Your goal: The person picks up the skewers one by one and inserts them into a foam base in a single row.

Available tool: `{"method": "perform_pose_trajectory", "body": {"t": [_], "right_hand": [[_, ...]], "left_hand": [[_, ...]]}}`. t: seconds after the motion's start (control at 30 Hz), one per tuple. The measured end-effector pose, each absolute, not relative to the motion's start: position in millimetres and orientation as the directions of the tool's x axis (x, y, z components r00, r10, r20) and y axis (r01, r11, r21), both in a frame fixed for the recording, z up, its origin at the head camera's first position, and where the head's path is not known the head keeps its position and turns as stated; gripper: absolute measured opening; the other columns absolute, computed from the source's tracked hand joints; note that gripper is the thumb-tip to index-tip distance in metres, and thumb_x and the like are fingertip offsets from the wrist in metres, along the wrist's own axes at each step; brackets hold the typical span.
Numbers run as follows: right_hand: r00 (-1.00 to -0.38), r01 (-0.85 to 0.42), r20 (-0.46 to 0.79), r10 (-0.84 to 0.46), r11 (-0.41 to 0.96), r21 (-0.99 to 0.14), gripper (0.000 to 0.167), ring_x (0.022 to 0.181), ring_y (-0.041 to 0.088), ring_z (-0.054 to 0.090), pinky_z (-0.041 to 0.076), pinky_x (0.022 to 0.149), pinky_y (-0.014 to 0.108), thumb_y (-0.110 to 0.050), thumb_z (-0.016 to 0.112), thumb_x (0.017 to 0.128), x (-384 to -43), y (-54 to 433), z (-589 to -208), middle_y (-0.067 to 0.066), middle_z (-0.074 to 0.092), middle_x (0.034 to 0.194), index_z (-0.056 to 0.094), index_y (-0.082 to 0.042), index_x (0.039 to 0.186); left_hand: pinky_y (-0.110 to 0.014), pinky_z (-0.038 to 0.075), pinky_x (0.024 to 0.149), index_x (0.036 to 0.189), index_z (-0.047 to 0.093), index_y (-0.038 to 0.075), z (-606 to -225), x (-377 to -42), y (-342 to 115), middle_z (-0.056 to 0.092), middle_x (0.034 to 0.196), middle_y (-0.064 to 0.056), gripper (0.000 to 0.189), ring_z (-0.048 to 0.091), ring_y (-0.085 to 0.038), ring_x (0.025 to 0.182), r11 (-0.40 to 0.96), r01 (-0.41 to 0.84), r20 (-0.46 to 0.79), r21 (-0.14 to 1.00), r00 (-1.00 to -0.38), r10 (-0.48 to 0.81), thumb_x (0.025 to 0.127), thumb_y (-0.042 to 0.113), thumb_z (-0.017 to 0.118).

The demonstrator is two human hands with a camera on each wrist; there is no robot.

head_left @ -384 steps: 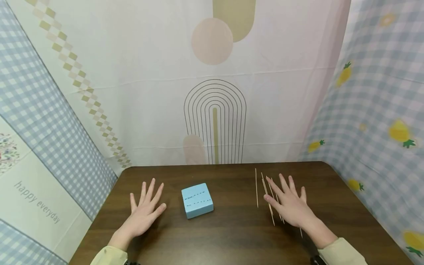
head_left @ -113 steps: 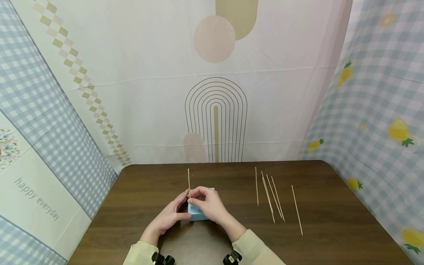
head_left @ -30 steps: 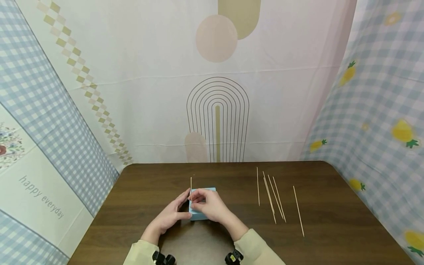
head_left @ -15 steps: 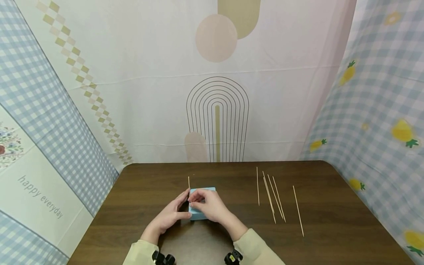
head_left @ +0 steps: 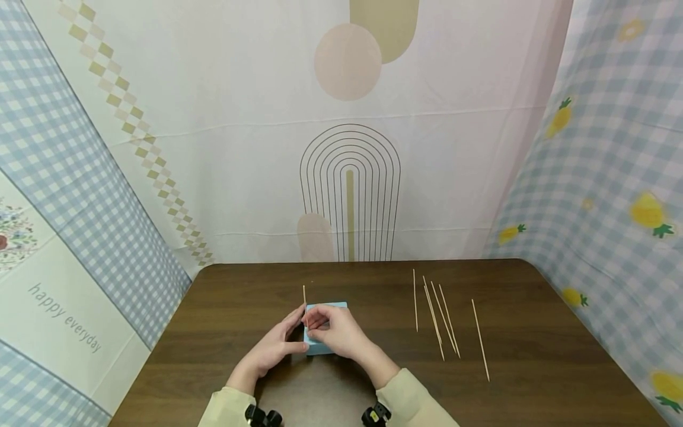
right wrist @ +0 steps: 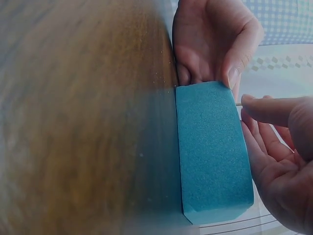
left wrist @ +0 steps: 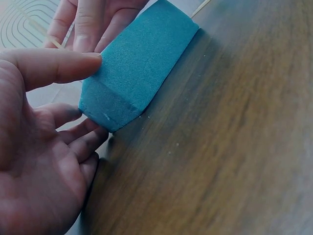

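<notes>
A light blue foam block point(head_left: 321, 346) lies on the brown table, its top largely covered by the hands. My left hand point(head_left: 271, 349) holds its left end, thumb on the near side and fingers along the far left. Between the thumb and fingers of my right hand point(head_left: 341, 333) is a thin wooden stick point(head_left: 305, 294), standing nearly upright at the block's left part. In the right wrist view, a short bit of the stick point(right wrist: 238, 104) shows between the right thumb and the block point(right wrist: 212, 147). Fingers hide its lower end, so its depth in the foam cannot be told.
Several similar wooden sticks point(head_left: 434, 323) lie loosely side by side on the right of the table point(head_left: 533, 332). One stick point(head_left: 481, 341) lies apart, farther right. A patterned cloth point(head_left: 256, 196) hangs behind the table's far edge, with checked cloths at both sides.
At first both hands were spread apart over the table; later they met at the block, the right with a stick. The stick's top has since dropped lower. Over the last second it leans slightly left.
</notes>
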State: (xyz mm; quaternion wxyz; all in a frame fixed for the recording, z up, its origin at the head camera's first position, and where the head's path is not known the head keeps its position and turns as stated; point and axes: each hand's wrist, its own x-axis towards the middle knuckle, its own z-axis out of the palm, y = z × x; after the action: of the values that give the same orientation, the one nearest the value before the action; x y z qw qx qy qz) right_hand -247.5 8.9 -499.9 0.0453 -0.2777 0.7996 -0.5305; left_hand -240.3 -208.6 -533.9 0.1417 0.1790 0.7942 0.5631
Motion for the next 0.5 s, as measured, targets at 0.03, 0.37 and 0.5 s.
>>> {"method": "perform_pose_trajectory", "body": {"t": [0.03, 0.37, 0.5], "right_hand": [[-0.841, -0.390, 0.218, -0.494, 0.276, -0.879, 0.019, 0.095, 0.017, 0.071, 0.057, 0.086, 0.027, 0.007, 0.078, 0.093, -248, 9, -500, 0.005, 0.074, 0.100, 0.074, -0.002, 0.109], [-0.832, -0.397, 0.216, -0.511, 0.277, -0.875, 0.035, 0.104, 0.023, 0.073, 0.057, 0.090, 0.031, 0.005, 0.080, 0.092, -251, 23, -494, 0.005, 0.076, 0.110, 0.072, -0.004, 0.125], [-0.850, -0.364, 0.207, -0.484, 0.258, -0.895, 0.036, 0.109, 0.025, 0.072, 0.057, 0.093, 0.036, 0.001, 0.079, 0.094, -252, 40, -488, 0.007, 0.076, 0.115, 0.072, -0.006, 0.129]], "left_hand": [[-0.064, 0.012, 0.125, 0.170, 0.020, 0.000, -534, -240, -209, 0.013, 0.177, -0.020, 0.095, 0.011, -0.043, 0.162, 0.300, 0.126, -0.021, 0.946, -0.895, 0.445, 0.096, 0.017, 0.076], [-0.064, 0.014, 0.124, 0.170, 0.020, 0.000, -533, -238, -208, 0.015, 0.176, -0.022, 0.095, 0.014, -0.043, 0.162, 0.322, 0.151, -0.007, 0.934, -0.898, 0.440, 0.095, 0.016, 0.077], [-0.063, 0.014, 0.124, 0.170, 0.022, 0.002, -533, -239, -208, 0.020, 0.176, -0.021, 0.095, 0.016, -0.040, 0.162, 0.330, 0.152, -0.007, 0.932, -0.901, 0.434, 0.094, 0.017, 0.077]]}}
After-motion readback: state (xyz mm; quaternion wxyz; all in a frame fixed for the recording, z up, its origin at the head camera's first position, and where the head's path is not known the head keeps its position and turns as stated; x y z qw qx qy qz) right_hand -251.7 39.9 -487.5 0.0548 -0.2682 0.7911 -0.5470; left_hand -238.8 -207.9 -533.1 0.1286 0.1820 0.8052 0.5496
